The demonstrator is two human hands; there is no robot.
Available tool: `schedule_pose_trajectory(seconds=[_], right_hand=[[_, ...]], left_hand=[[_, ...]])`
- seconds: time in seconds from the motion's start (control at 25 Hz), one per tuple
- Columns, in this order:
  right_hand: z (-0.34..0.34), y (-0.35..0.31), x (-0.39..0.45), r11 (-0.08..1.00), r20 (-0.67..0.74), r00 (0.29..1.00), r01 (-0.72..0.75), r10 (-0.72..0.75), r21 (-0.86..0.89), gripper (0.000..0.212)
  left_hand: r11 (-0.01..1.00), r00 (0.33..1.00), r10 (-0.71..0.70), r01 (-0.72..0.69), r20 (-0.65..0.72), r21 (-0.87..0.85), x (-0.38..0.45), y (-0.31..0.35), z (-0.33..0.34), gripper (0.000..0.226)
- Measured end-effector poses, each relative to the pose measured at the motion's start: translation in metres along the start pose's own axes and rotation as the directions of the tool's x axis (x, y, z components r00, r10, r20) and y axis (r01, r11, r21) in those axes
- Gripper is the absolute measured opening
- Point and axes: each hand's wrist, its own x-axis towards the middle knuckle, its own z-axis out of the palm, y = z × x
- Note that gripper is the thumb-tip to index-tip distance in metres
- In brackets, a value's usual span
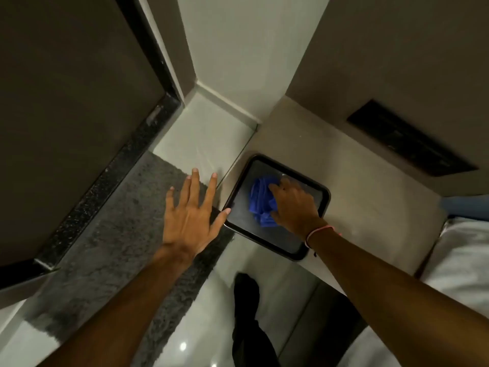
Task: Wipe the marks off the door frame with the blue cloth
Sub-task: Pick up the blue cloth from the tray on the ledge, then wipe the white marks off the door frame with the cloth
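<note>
Blue cloth [260, 201] lies bunched in dark tray [238, 192] on pale counter [357, 207]. R hand [293, 205] lies on top of cloth, fingers curled over it; can't tell if actually gripped. L hand [191, 215] left of tray, fingers spread, empty, thumb tip at tray rim. Door frame [156, 62], dark, well left of tray, above grey mat [105, 247].

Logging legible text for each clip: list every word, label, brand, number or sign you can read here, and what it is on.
None can be read.
Dark wall panel: faint lighter marks, too blurred to tell whether they are text.
Black tray, blue cloth, grey mat, dark door frame: no lettering shows.
Pink wristband on the right hand: no print shows.
</note>
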Motion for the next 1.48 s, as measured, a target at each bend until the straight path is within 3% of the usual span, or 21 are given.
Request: schedule_pose_trajectory(seconds=[0.12, 0.32, 0.48, 0.76, 0.96, 1.12, 1.36, 1.48], right_hand=[[0.011, -0.002, 0.013, 0.999, -0.060, 0.998, -0.028, 0.026, -0.028, 0.069], [0.010, -0.012, 0.018, 0.997, -0.087, 0.996, -0.007, 0.001, -0.072, 0.045], [-0.022, -0.022, -0.003, 0.997, -0.119, 0.993, -0.003, -0.006, -0.080, 0.041], [-0.163, -0.099, -0.061, 0.984, -0.388, 0.907, 0.119, -0.163, -0.134, 0.034], [-0.273, -0.205, -0.125, 0.939, -0.567, 0.756, 0.195, -0.328, -0.283, 0.031], [-0.342, -0.306, -0.190, 0.881, -0.657, 0.589, 0.283, -0.471, -0.378, 0.033], [-0.416, -0.469, -0.304, 0.787, -0.750, 0.292, 0.403, -0.594, -0.467, 0.027], [-0.437, -0.542, -0.361, 0.711, -0.753, 0.121, 0.454, -0.646, -0.537, 0.024]], left_hand=[[1.000, 1.000, -0.022, 0.022, 0.000, -0.017, 0.003, 0.000, 0.021, 0.084], [0.999, 0.998, -0.031, 0.030, -0.061, -0.020, -0.002, -0.003, 0.019, 0.084], [0.998, 0.984, -0.060, 0.059, -0.168, -0.012, -0.018, -0.021, -0.026, 0.083], [0.984, 0.889, -0.154, 0.180, -0.432, 0.019, -0.072, -0.080, -0.160, 0.083], [0.952, 0.751, -0.225, 0.306, -0.621, 0.026, -0.156, -0.143, -0.261, 0.083], [0.901, 0.571, -0.274, 0.433, -0.774, 0.001, -0.255, -0.215, -0.333, 0.083], [0.756, 0.281, -0.357, 0.648, -0.891, -0.098, -0.426, -0.315, -0.412, 0.084], [0.692, 0.168, -0.356, 0.708, -0.919, -0.139, -0.504, -0.356, -0.437, 0.083]])
